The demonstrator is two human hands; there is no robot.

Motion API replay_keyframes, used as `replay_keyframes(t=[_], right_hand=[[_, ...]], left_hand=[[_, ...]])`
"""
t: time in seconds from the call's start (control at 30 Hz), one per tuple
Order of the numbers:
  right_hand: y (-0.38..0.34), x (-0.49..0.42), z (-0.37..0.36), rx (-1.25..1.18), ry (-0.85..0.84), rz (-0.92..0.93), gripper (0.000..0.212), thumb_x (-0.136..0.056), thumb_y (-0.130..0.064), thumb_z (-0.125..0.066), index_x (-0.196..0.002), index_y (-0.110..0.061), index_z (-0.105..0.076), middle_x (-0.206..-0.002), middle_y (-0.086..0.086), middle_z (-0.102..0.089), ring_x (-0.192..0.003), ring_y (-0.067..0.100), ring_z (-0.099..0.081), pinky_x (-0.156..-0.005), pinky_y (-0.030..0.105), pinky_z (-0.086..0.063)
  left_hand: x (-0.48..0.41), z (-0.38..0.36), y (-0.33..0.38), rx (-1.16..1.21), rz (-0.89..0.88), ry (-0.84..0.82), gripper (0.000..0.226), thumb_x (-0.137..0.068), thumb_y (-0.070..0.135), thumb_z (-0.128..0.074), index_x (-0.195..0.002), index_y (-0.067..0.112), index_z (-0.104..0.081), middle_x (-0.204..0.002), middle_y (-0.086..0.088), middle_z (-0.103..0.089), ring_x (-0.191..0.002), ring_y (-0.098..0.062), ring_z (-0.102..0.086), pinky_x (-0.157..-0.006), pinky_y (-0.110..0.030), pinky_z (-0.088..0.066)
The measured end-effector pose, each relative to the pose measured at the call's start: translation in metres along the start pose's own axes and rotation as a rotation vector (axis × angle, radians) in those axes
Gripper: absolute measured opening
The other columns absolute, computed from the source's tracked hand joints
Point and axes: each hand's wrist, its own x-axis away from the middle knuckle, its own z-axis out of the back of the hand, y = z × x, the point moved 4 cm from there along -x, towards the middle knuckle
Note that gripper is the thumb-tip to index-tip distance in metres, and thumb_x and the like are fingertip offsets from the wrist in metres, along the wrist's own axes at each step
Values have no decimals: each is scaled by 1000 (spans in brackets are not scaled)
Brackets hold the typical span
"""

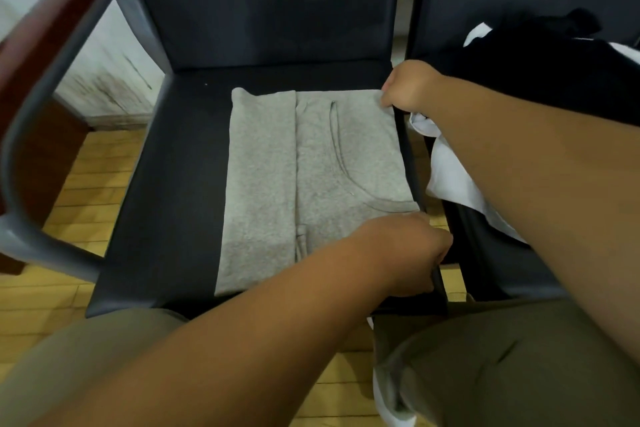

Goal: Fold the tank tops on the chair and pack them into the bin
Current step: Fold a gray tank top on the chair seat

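Head view: a grey tank top (311,184) is laid on the chair (166,184). Its far corner is pinched by the right hand (408,85), its near edge by the left hand (405,253)

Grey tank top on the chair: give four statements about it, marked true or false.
1. The grey knit tank top lies flat on the black chair seat. True.
2. Only one hand holds it. False: the right hand grips its far right corner, the left hand its near right edge.
3. Black and white clothes are piled to its right. True.
4. The top lies in a bin. False: it is on the seat.
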Motion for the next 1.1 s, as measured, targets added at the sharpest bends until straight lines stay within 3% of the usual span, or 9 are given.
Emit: replay_keyframes(t=[0.1, 0.2, 0.37, 0.43, 0.53, 0.67, 0.83, 0.97, 1.1], right_hand=[[-1, 1, 0, -35, -1, -30, 11, -88, -10, -65, -92, -1, -69, -94, 15, -69, -84, 27, -65, -71, 38, -53], [-6, 8, 5, -110, 30, -39, 21, -91, -10, -56, -71, -11, -51, -74, 7, -54, -68, 22, -51, -60, 32, -42], [-13, 15, 11, -375, 53, -71, 16, -93, -11, -60, -106, -6, -68, -100, 14, -75, -88, 28, -73, -80, 43, -63], [-21, 18, 13, -484, 78, -56, 15, -96, -10, -63, -110, -15, -64, -103, 10, -71, -89, 24, -73, -78, 39, -64], [-37, 24, 13, -733, 88, -41, 31, -96, -4, -63, -120, -23, -60, -112, 7, -68, -95, 23, -74, -70, 35, -63], [-68, 29, 8, -874, 46, -24, 34, -99, 0, -58, -117, -28, -64, -115, 8, -68, -96, 24, -76, -67, 34, -65], [-114, 29, 1, -848, 9, -40, 18, -105, -9, -58, -113, -17, -72, -104, 9, -72, -89, 22, -77, -70, 34, -67], [-151, 26, -9, -855, -24, -64, 16, -103, -14, -65, -117, -14, -73, -100, 9, -76, -85, 20, -78, -74, 35, -68], [-183, 24, -24, -860, -68, -40, 15, -102, -16, -66, -115, -14, -74, -99, 9, -77, -85, 18, -79, -74, 35, -68]], left_hand=[[0, 1, -4, 28, 38, 42, 26, -96, 33, -76, -99, 21, -53, -111, -2, -55, -92, -18, -53, -68, -30, -41], [6, 6, -9, 131, 79, 85, 25, -96, 27, -74, -91, 19, -51, -94, -1, -56, -77, -14, -48, -57, -27, -32], [31, 28, -16, 307, 123, 155, 16, -95, 16, -68, -96, 18, -53, -87, -2, -58, -74, -16, -53, -62, -32, -39], [46, 38, -17, 343, 132, 172, 15, -97, 16, -65, -105, 22, -54, -87, 0, -60, -77, -17, -58, -64, -34, -47], [72, 50, -25, 357, 183, 149, 12, -101, 22, -61, -109, 30, -60, -90, 6, -63, -81, -11, -61, -70, -31, -53], [108, 55, -48, 353, 272, 116, 11, -103, 32, -62, -108, 34, -72, -97, 12, -68, -86, -5, -64, -77, -25, -55], [149, 51, -78, 375, 391, 114, 10, -103, 34, -64, -104, 40, -73, -89, 17, -68, -76, 7, -63, -60, -8, -43], [173, 48, -95, 339, 432, 114, 12, -102, 32, -64, -101, 40, -72, -87, 19, -67, -78, 9, -60, -58, -6, -40], [195, 50, -111, 354, 471, 81, 10, -103, 34, -65, -100, 40, -72, -87, 19, -68, -81, 5, -63, -67, -12, -46]])
